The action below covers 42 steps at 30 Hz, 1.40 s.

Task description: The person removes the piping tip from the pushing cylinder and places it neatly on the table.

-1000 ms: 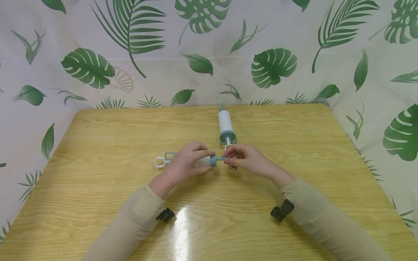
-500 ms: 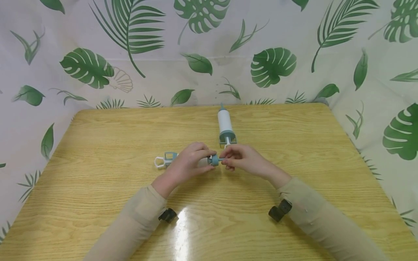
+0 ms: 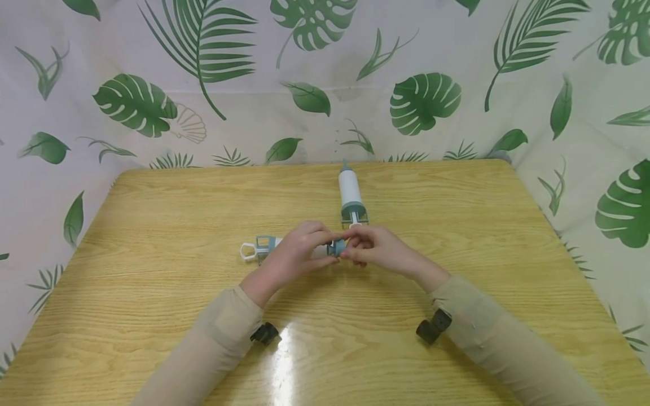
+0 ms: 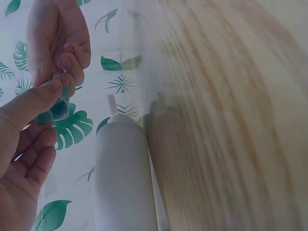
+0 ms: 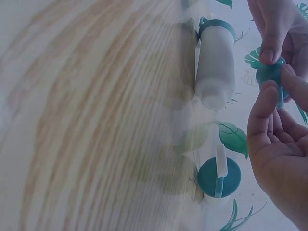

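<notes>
A teal nozzle cap (image 3: 337, 247) is held between both hands, apart from its syringe barrel. My left hand (image 3: 297, 248) pinches the cap's wide end, thumb on one side. The right hand (image 3: 381, 246) grips it at the nozzle end, and its fingers hide most of the nozzle. Below the left hand a white and teal plastic syringe (image 3: 268, 243) lies on its side, its plunger ring to the left. In the right wrist view, the white barrel (image 5: 216, 62) shows a bare, capless end; the cap (image 5: 270, 73) sits between the fingertips.
A second white and teal syringe (image 3: 350, 189) lies behind the hands, nozzle toward the back edge, its plunger handle close to the right hand. The wooden table (image 3: 167, 316) meets a leaf-printed cloth (image 3: 365, 101) at the back.
The teal nozzle cap has come off the barrel and moved slightly. My left fingers have slid right from the barrel onto the cap; the right fingers have closed in toward it.
</notes>
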Each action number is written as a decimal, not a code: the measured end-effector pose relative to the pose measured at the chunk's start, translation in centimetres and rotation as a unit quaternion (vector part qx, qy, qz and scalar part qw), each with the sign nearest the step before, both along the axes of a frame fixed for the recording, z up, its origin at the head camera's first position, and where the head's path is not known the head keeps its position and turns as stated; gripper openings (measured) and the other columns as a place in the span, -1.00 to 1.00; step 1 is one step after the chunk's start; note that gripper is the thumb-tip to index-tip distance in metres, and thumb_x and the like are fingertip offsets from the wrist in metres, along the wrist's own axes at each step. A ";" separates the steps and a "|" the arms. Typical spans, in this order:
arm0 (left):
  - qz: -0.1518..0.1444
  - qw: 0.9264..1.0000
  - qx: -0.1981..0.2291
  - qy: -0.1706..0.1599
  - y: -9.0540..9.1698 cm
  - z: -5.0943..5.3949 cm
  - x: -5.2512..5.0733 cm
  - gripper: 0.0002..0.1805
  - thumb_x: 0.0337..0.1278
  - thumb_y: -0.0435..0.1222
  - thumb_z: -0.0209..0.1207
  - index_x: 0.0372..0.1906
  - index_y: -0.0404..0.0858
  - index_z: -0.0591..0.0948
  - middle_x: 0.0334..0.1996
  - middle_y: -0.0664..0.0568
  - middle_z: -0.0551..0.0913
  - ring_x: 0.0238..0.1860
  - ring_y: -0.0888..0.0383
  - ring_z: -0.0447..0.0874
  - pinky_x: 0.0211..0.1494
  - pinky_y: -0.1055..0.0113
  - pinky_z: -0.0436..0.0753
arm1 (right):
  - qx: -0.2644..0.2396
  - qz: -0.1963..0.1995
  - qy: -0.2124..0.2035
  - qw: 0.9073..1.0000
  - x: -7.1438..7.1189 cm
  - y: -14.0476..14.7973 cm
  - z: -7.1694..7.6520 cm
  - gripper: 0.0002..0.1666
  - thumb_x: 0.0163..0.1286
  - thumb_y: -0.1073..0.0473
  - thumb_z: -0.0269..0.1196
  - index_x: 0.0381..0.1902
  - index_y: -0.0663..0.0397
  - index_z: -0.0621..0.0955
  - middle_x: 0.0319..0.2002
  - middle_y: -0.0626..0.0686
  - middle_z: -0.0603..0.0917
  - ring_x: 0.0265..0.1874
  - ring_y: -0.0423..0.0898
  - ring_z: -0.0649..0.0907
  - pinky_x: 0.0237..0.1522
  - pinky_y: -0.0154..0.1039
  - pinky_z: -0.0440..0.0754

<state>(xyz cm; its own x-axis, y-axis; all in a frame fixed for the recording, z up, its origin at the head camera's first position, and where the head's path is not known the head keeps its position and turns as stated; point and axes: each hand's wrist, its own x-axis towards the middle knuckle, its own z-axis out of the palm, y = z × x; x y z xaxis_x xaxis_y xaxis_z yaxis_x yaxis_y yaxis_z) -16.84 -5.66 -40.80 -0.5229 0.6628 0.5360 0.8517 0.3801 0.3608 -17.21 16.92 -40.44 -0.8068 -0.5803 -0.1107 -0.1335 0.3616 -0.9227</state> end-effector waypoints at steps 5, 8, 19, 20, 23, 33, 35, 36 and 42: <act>0.005 0.999 0.012 -0.029 0.0 0.2 -0.2 -0.65 -0.11 -0.40 0.43 -0.15 -0.35 0.61 -0.31 -0.02 0.63 -0.26 0.13 0.56 -0.13 0.41 0.55 | 0.000 -0.013 -0.007 1.000 0.0 0.1 0.2 -0.58 0.31 0.17 0.29 0.09 0.21 0.52 -0.28 0.11 0.63 -0.39 0.03 0.63 -0.32 -0.04 0.64; 0.005 0.999 0.022 -0.039 0.0 0.3 -0.3 -0.71 -0.11 -0.41 0.42 -0.24 -0.34 0.59 -0.33 -0.02 0.64 -0.27 0.13 0.56 -0.13 0.39 0.55 | -0.003 -0.016 -0.011 1.000 0.0 0.3 0.4 -0.58 0.31 0.19 0.29 0.08 0.24 0.52 -0.27 0.12 0.62 -0.38 0.04 0.63 -0.30 -0.02 0.64; 0.012 0.998 0.034 -0.052 -0.2 0.2 -0.4 -0.76 -0.11 -0.42 0.43 -0.33 -0.29 0.58 -0.36 0.01 0.63 -0.29 0.16 0.56 -0.17 0.41 0.56 | -0.007 -0.023 -0.019 1.000 0.0 1.3 0.3 -0.56 0.32 0.25 0.27 0.11 0.31 0.48 -0.26 0.14 0.61 -0.36 -0.04 0.63 -0.29 -0.09 0.64; 0.013 0.998 0.035 -0.052 -0.1 0.2 -0.4 -0.76 -0.12 -0.43 0.43 -0.34 -0.30 0.59 -0.37 0.01 0.63 -0.29 0.15 0.56 -0.17 0.41 0.56 | -0.007 -0.025 -0.019 0.999 0.0 1.4 0.3 -0.56 0.32 0.25 0.27 0.11 0.32 0.48 -0.26 0.14 0.61 -0.36 -0.04 0.63 -0.30 -0.11 0.65; 0.019 0.998 0.037 -0.056 0.2 0.1 -0.3 -0.75 -0.16 -0.43 0.44 -0.34 -0.31 0.60 -0.37 -0.01 0.65 -0.31 0.14 0.58 -0.18 0.40 0.57 | -0.002 -0.034 -0.017 0.999 0.1 1.7 0.2 -0.53 0.31 0.24 0.29 0.12 0.33 0.48 -0.25 0.15 0.60 -0.35 -0.01 0.63 -0.29 -0.10 0.65; 0.041 0.996 0.005 -0.082 1.7 -0.2 -0.7 -0.72 -0.17 -0.35 0.45 -0.31 -0.33 0.63 -0.37 -0.01 0.65 -0.31 0.13 0.58 -0.18 0.41 0.57 | 0.035 -0.064 0.000 0.997 0.2 3.7 0.1 -0.50 0.29 0.14 0.31 0.13 0.24 0.50 -0.24 0.13 0.61 -0.34 0.02 0.64 -0.29 -0.07 0.66; 0.047 0.995 -0.007 -0.092 2.1 -0.3 -0.9 -0.72 -0.16 -0.33 0.45 -0.31 -0.34 0.62 -0.37 -0.01 0.64 -0.31 0.13 0.57 -0.18 0.40 0.56 | 0.044 -0.066 0.007 0.997 0.1 4.2 0.0 -0.50 0.29 0.13 0.31 0.12 0.24 0.50 -0.25 0.12 0.61 -0.34 0.01 0.64 -0.28 -0.06 0.66; 0.051 0.994 -0.013 -0.099 2.3 -0.3 -1.0 -0.72 -0.16 -0.33 0.45 -0.32 -0.34 0.62 -0.37 -0.01 0.64 -0.30 0.12 0.57 -0.17 0.40 0.56 | 0.049 -0.066 0.009 0.997 0.0 4.3 -0.1 -0.51 0.29 0.13 0.31 0.12 0.24 0.51 -0.25 0.12 0.61 -0.34 0.02 0.63 -0.28 -0.05 0.66; 0.078 0.986 -0.057 -0.138 3.4 -0.5 -1.3 -0.73 -0.10 -0.29 0.43 -0.33 -0.31 0.61 -0.36 -0.01 0.63 -0.28 0.11 0.56 -0.15 0.33 0.56 | 0.096 -0.055 0.055 0.992 0.0 5.2 -0.1 -0.56 0.31 0.12 0.30 0.07 0.23 0.54 -0.24 0.08 0.62 -0.29 0.00 0.61 -0.28 -0.10 0.63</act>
